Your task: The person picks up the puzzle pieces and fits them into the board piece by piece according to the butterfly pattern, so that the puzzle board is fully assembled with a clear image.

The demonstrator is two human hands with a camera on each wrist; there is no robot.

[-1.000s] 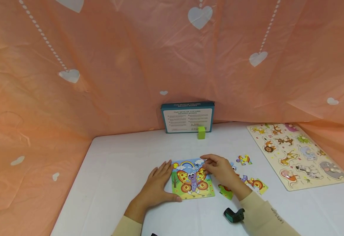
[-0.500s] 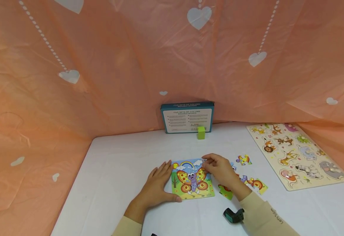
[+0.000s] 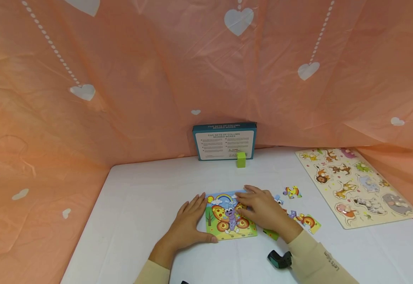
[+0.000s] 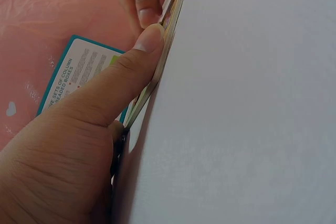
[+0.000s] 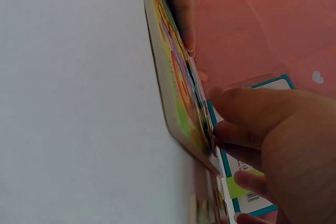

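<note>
A square butterfly jigsaw puzzle (image 3: 231, 225) lies flat on the white table, its picture partly covered by a hand. My left hand (image 3: 188, 228) braces the puzzle's left side, straight fingers along the left edge and thumb at the lower left corner. In the left wrist view the left thumb (image 4: 126, 72) lies against the puzzle's edge. My right hand (image 3: 263, 207) rests its fingertips on the upper right of the butterfly, covering part of a wing. From the right wrist, the right hand's fingers (image 5: 247, 108) show extended to the puzzle's surface.
Several loose puzzle pieces (image 3: 292, 192) lie right of the puzzle, partly under the right forearm. A wooden animal puzzle board (image 3: 357, 187) is farther right. At the back stand a blue-edged box (image 3: 224, 144) and a green cube (image 3: 241, 160). A black device (image 3: 279, 259) lies near the right sleeve.
My right hand has moved left from the puzzle's top right edge, and its fingers now lie farther over the picture. The left hand has stayed in place.
</note>
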